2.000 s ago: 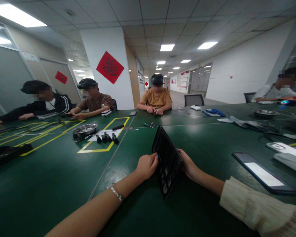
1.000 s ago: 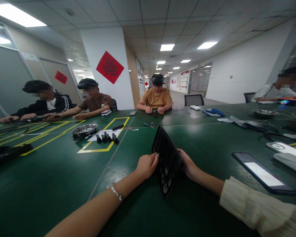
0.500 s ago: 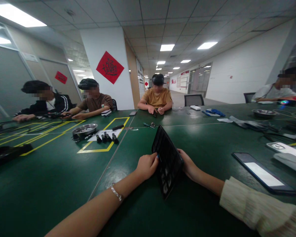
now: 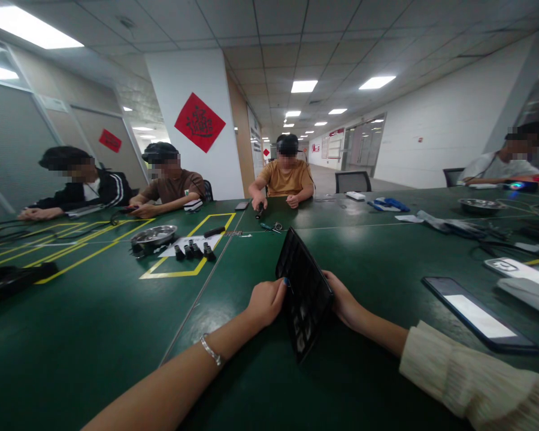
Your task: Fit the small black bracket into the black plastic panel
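A thin, dark, rectangular tablet [image 4: 304, 293] stands tilted on edge in front of me, its glossy face turned to the left with faint squares across it. My left hand [image 4: 268, 301] is closed at its left edge, thumb and fingers pinched together. A small blue spot shows at those fingertips; I cannot tell if it is a nail or a separate piece. Behind the right edge, my right hand [image 4: 342, 302] grips the tablet, most of its fingers hidden. A phone [image 4: 478, 314] with a partly white screen lies to the right.
On the green table [image 4: 117, 335] at left are a metal bowl [image 4: 154, 234], several black cylindrical parts [image 4: 193, 250] and a black tray [image 4: 13, 281]. Blue gloves [image 4: 388, 205], cables and another bowl [image 4: 481, 206] lie at right. Several people sit around the table.
The person opposite has moved one hand leftward and forward with a dark object in it. The person at far left has drawn their hands together. My hands and the tablet hold nearly still.
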Motion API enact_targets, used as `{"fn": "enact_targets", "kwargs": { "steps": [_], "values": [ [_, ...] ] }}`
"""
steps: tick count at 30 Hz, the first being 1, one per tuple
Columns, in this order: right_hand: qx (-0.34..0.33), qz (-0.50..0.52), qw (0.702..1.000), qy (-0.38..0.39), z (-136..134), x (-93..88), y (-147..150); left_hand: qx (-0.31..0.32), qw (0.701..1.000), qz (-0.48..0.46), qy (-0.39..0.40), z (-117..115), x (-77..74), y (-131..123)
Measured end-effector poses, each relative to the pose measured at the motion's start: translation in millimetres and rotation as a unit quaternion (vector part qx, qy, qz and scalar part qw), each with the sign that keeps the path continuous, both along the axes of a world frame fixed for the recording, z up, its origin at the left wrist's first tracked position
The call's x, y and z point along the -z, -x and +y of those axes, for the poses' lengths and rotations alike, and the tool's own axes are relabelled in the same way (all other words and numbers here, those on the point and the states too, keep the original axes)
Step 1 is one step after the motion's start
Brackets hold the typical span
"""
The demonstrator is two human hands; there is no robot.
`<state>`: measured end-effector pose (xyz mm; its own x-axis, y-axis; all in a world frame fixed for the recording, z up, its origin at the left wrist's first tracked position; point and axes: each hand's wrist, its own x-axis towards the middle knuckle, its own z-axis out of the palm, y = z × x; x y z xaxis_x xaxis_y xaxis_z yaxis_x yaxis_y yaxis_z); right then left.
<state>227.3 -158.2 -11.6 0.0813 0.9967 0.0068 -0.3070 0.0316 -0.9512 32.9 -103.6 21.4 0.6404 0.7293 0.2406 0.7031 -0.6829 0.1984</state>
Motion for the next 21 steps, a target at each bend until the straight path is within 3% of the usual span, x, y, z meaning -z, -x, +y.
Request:
{"fn": "enact_targets", "kwargs": {
  "steps": [10,21],
  "values": [
    [-0.007,0.008,1.0,-0.011,3.4,7.1,-1.9,0.011,0.999,0.028,-0.011,0.1,0.1,0.9],
    [-0.01,-0.003,1.0,-0.009,-0.9,0.8,0.5,0.013,1.0,0.006,0.0,0.4,-0.4,0.4]
  ]
}}
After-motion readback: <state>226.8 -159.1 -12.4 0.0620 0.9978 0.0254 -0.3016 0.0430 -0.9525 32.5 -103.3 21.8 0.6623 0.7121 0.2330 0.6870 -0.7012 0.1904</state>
